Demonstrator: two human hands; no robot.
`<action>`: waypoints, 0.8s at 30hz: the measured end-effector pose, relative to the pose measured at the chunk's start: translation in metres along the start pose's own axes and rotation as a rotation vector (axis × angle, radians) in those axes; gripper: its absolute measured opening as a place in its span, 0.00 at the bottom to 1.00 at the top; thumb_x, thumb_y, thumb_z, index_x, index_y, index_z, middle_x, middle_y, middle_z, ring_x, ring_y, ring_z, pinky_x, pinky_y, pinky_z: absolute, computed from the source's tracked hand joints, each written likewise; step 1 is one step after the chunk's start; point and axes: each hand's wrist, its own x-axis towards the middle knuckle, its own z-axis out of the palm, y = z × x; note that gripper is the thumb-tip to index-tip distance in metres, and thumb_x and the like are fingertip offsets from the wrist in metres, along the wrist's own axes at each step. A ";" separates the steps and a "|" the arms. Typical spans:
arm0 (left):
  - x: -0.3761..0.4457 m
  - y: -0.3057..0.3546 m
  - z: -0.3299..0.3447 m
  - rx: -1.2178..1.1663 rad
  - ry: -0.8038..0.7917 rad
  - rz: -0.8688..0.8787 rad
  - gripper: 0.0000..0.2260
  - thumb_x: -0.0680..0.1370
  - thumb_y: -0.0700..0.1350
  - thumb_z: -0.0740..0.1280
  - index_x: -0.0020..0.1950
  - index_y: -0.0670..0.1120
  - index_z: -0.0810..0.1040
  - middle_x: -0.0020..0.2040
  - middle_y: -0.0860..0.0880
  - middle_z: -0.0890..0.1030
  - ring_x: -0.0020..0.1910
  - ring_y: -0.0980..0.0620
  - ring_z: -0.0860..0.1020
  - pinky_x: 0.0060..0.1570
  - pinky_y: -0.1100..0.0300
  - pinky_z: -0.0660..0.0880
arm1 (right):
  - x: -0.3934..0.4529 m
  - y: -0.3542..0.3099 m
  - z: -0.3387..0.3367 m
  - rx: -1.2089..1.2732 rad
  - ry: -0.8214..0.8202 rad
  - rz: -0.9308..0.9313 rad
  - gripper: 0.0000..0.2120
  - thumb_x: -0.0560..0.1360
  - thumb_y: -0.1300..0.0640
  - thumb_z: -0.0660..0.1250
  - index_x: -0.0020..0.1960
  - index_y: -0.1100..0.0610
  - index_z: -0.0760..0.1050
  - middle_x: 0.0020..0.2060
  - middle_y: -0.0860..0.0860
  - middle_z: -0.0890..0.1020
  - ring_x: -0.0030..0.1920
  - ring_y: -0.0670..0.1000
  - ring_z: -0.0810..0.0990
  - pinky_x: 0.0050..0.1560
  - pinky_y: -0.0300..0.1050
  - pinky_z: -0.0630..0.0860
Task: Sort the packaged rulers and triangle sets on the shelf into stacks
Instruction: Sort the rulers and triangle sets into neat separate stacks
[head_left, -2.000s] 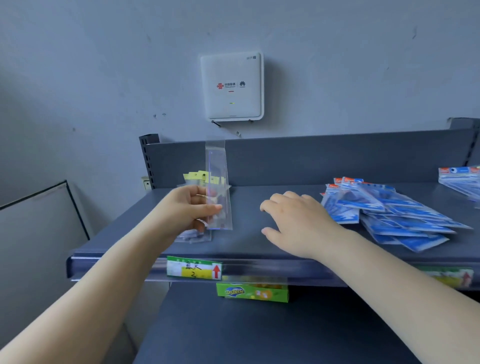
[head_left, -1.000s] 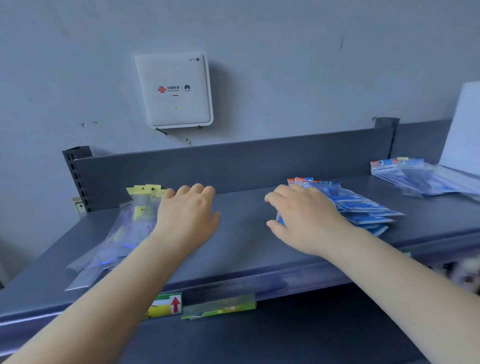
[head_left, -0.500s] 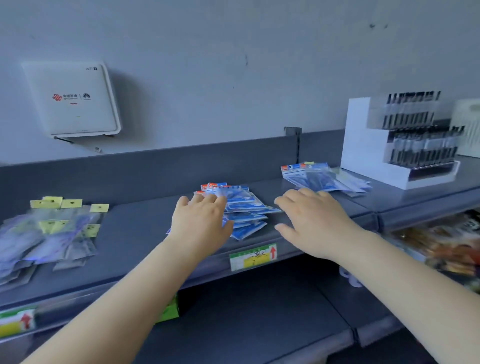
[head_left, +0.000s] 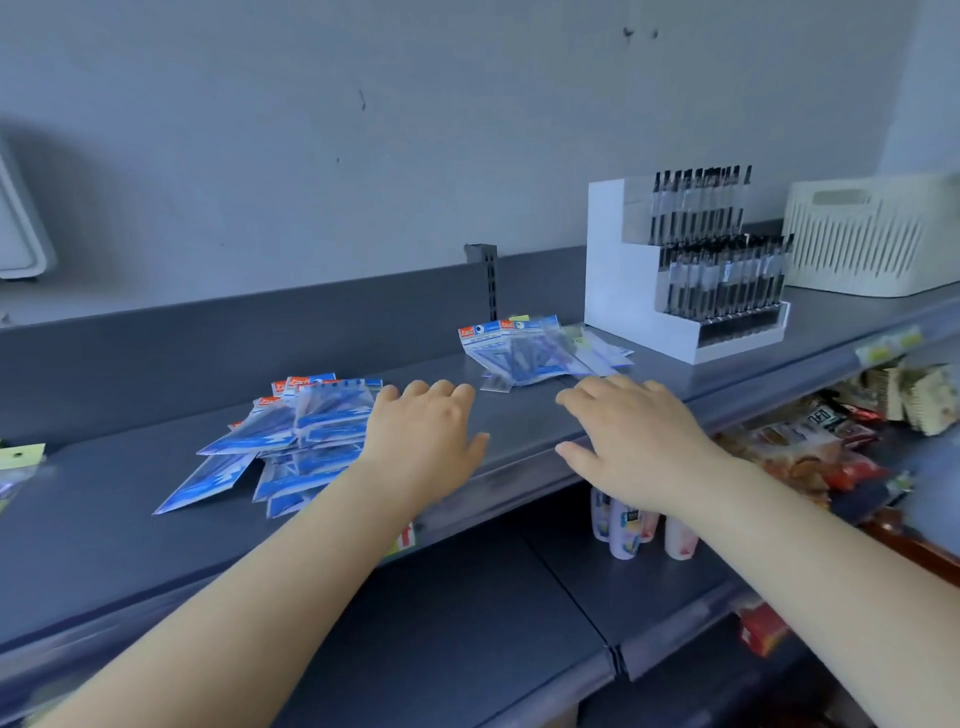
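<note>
A: Two hands, both empty now. A couple of seconds ago the left hand (head_left: 423, 441) was pinching a clear ruler sleeve over the yellow-tagged pile; that sleeve is gone from it, and the view has swung right along the shelf (head_left: 524, 421).

B: So what are the hands doing?

A: Both hover flat above the front of the shelf, fingers loosely spread, holding nothing. The left hand is just right of the blue triangle-set packs (head_left: 291, 441), which lie fanned and overlapping, not squared up. The right hand (head_left: 631, 441) sits just near of the far pile (head_left: 530, 348), a mix of blue-headed packs and clear sleeves.

B: And the yellow-tagged ones?

A: Only a corner shows at the far left edge, the yellow-tagged packs (head_left: 21, 462). I'd judge that batch dealt with, and the far pile the next to be sorted; the blue heap looks unfinished too.

B: The rest of the place?

A: A dark grey metal shelf with a low back panel against a plain grey wall. To the right stand a white pen display (head_left: 623, 291) and a cream slotted basket (head_left: 872, 239). Snack packets (head_left: 810, 441) and small bottles (head_left: 626, 525) sit on the lower shelves.
</note>
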 end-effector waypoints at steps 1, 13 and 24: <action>0.008 0.006 0.003 0.000 -0.001 0.013 0.21 0.79 0.59 0.55 0.67 0.49 0.67 0.63 0.52 0.74 0.63 0.48 0.71 0.60 0.53 0.65 | 0.002 0.008 0.003 -0.002 -0.008 0.010 0.20 0.78 0.43 0.54 0.66 0.52 0.65 0.63 0.48 0.71 0.65 0.52 0.67 0.60 0.48 0.64; 0.112 0.046 0.028 0.037 -0.047 0.032 0.20 0.80 0.58 0.54 0.66 0.47 0.67 0.61 0.50 0.74 0.61 0.47 0.71 0.57 0.54 0.65 | 0.070 0.090 0.040 0.007 -0.032 0.027 0.22 0.79 0.43 0.54 0.68 0.51 0.64 0.64 0.48 0.71 0.65 0.53 0.67 0.61 0.49 0.65; 0.166 0.055 0.047 0.065 -0.109 0.010 0.20 0.80 0.58 0.55 0.65 0.48 0.68 0.61 0.50 0.74 0.61 0.47 0.72 0.55 0.56 0.65 | 0.126 0.138 0.074 0.186 -0.103 0.039 0.23 0.78 0.44 0.56 0.72 0.49 0.62 0.68 0.47 0.69 0.67 0.53 0.67 0.62 0.48 0.66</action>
